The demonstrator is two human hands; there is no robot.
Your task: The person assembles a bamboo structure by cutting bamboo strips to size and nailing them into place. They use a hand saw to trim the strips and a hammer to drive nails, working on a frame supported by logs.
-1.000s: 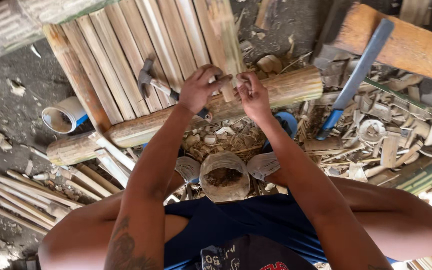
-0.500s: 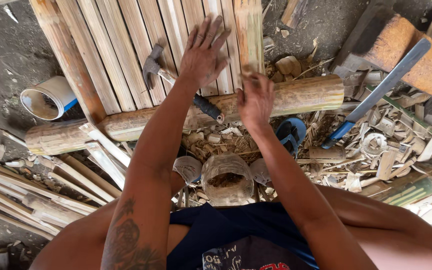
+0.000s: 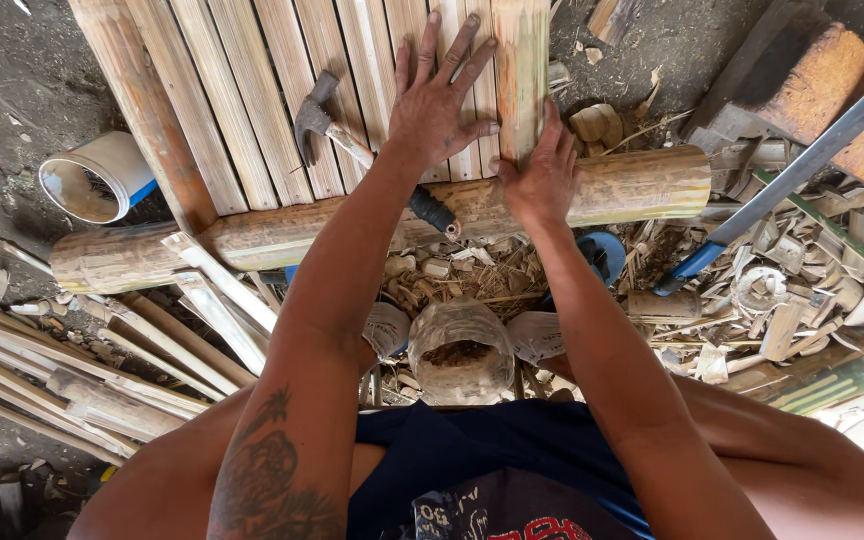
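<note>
A row of split bamboo slats lies side by side across a thick bamboo pole on the ground. My left hand presses flat on the slats with fingers spread. My right hand rests at the near end of the rightmost slat, where it meets the pole, fingers pressed against it. A claw hammer with a black grip lies on the slats just left of my left wrist.
A clear plastic jar stands between my knees. A white and blue can lies at the left. A long blade with a blue handle leans at the right over bamboo scraps. Loose bamboo strips are piled at the lower left.
My left hand has left the pole, moved forward and spread flat on the slats. My right hand has shifted up to the rightmost slat's end. The view has moved closer.
</note>
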